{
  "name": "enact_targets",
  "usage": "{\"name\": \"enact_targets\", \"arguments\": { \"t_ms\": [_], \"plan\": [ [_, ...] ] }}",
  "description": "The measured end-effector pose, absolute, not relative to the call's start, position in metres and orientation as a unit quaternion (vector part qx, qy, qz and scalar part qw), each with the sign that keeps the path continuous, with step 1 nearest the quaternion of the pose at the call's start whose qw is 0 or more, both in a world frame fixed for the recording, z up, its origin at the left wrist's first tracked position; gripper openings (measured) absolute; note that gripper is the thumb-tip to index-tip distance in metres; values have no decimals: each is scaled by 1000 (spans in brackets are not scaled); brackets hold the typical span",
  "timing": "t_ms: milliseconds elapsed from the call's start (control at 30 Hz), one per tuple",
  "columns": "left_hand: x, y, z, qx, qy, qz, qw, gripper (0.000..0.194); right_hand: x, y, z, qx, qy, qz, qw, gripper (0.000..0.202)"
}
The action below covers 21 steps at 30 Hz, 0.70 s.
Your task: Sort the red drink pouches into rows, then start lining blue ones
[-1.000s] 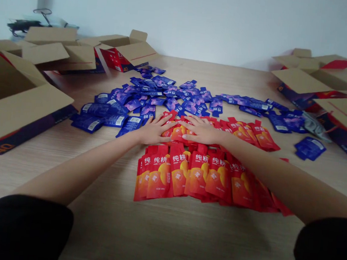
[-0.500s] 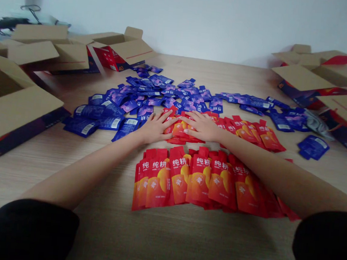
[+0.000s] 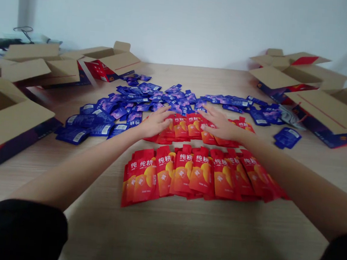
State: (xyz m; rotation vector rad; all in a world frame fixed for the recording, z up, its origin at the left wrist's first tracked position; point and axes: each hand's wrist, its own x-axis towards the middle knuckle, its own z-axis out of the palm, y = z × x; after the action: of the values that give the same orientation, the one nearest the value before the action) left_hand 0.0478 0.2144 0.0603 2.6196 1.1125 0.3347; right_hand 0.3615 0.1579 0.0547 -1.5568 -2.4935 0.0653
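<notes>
My left hand (image 3: 156, 124) is open, fingers spread, at the left end of the far row of red pouches (image 3: 180, 126). Toward the right part of that row, my right hand (image 3: 220, 123) is also open, slightly blurred, its fingers over or on the pouches. Whether either palm presses on them I cannot tell. Nearer to me lies a second row of overlapping red pouches (image 3: 184, 169) with orange fruit prints and white lettering, beneath and between my forearms. Behind both hands, blue pouches (image 3: 140, 91) lie in a loose heap.
Open cardboard boxes stand on the left (image 3: 14, 121) and right (image 3: 331, 108), flaps folded out. A lone blue pouch (image 3: 287, 137) and a crumpled grey item (image 3: 291, 117) lie near the right boxes. A white wall (image 3: 184, 26) rises behind the table (image 3: 180, 234).
My hands have moved apart, the right one shifting rightward, and the far red pouches between them now show as a more spread row. The camera view has shifted slightly.
</notes>
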Motion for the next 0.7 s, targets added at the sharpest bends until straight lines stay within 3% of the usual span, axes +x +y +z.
{"name": "enact_targets", "arguments": {
  "t_ms": [267, 700],
  "plan": [
    [154, 200, 50, 942, 317, -60, 91, 77, 383, 141, 19, -562, -827, -9, -3, 86],
    [165, 220, 28, 942, 325, -64, 47, 75, 378, 162, 18, -572, -819, -22, 47, 77]
  ]
}}
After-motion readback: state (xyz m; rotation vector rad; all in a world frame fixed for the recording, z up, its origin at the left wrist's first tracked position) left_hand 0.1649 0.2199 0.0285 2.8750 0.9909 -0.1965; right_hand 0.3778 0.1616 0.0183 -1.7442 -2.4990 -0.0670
